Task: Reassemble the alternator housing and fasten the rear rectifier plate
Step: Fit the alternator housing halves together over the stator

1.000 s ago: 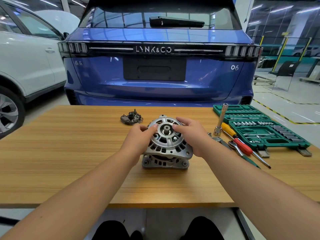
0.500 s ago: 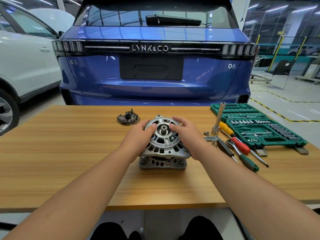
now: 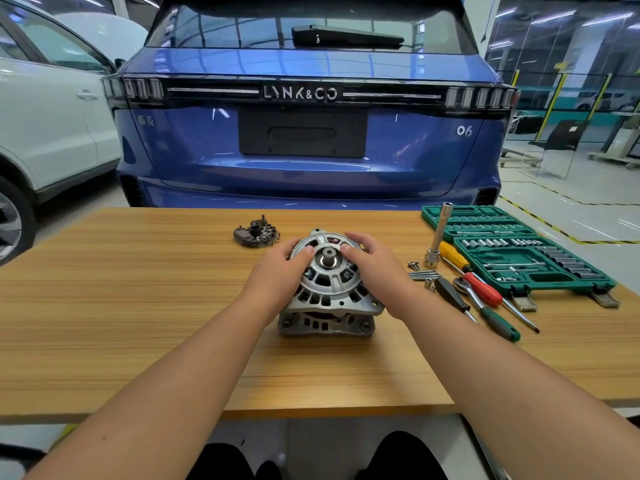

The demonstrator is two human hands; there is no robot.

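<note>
White car [image 3: 41,126] at left, blue SUV [image 3: 311,140] behind a striped wood-grain table [image 3: 121,306] on a glossy workshop floor. Black rectifier plate [image 3: 256,233] lay left of centre. Cast silver alternator housing [image 3: 330,299], ribbed and vented, stood mid-table; left hand [image 3: 277,275] and right hand [image 3: 375,268] gripped its top half, fingers curled over the rim. Loose bolts [image 3: 422,273], screwdrivers [image 3: 481,289], green socket case [image 3: 519,258] at right.

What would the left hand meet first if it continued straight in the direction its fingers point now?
Probably the shaft stub at the centre of the alternator housing: the left hand lies on the housing, thumb pointing toward it. Depth is unclear.
</note>
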